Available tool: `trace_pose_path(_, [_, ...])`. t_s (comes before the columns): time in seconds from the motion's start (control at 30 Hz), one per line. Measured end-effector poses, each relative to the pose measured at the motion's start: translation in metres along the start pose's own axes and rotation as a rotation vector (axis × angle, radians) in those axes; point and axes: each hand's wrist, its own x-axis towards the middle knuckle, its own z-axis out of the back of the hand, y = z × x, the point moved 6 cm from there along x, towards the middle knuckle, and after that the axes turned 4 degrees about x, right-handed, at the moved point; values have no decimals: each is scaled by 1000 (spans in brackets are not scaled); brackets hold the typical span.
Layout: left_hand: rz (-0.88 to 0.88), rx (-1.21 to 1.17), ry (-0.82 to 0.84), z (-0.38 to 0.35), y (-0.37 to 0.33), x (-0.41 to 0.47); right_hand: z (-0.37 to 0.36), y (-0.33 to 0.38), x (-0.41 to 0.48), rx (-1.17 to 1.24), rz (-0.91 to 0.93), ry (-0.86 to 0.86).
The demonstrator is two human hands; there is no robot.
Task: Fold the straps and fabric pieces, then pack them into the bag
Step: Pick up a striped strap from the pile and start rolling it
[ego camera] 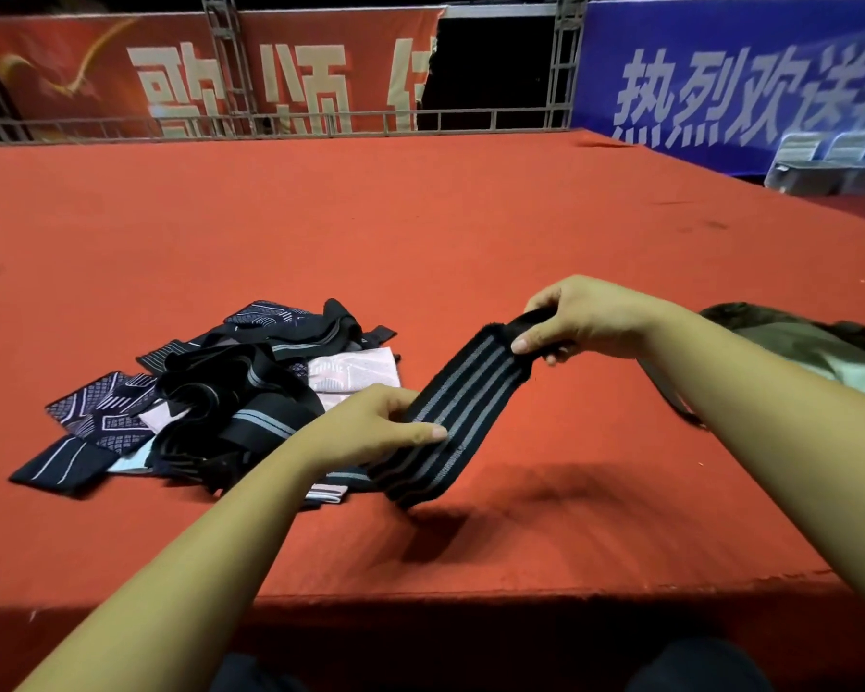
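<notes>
A black strap with grey stripes (463, 392) is stretched in the air between both hands, above the red carpet. My right hand (585, 317) pinches its upper black end. My left hand (375, 427) grips it lower down, thumb on top, and the strap's lower end hangs folded under toward the carpet. To the left lies a loose pile of black straps and patterned fabric pieces (211, 392). An olive-green bag (810, 347) lies at the right, partly hidden behind my right forearm.
The red carpeted platform (420, 232) stretches far ahead; its front edge runs just below my arms. A metal railing (270, 124) with red and blue banners lines the back. Stacked pale chairs (830, 162) stand beyond the right edge.
</notes>
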Motion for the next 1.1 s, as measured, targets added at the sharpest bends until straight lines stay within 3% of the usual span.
trace_pose_path(0.13, [37, -152, 28, -12, -1, -1, 9, 15, 3, 228, 115, -207])
trace_pose_path(0.27, [67, -575, 157, -36, -8, -2, 16, 28, 1, 337, 195, -380])
trace_pose_path(0.43, [123, -828, 42, -51, -14, 12, 14, 50, -6, 341, 344, -453])
trace_pose_path(0.53, [165, -1010, -8, -56, -14, 21, 5, 60, -11, 233, 461, -496])
trace_pose_path(0.63, [121, -1162, -78, -55, -16, 27, -12, 63, -23, -20, 580, -579])
trace_pose_path(0.77, [40, -1331, -150, -49, -17, 33, -51, 46, -36, -151, 691, -482])
trace_pose_path(0.93, [38, -1368, -224, -41, -12, 30, -83, 17, -39, -439, 800, -465])
trace_pose_path(1.1, [54, -1311, -235, -39, -7, 28, -98, -6, -29, -572, 751, -388])
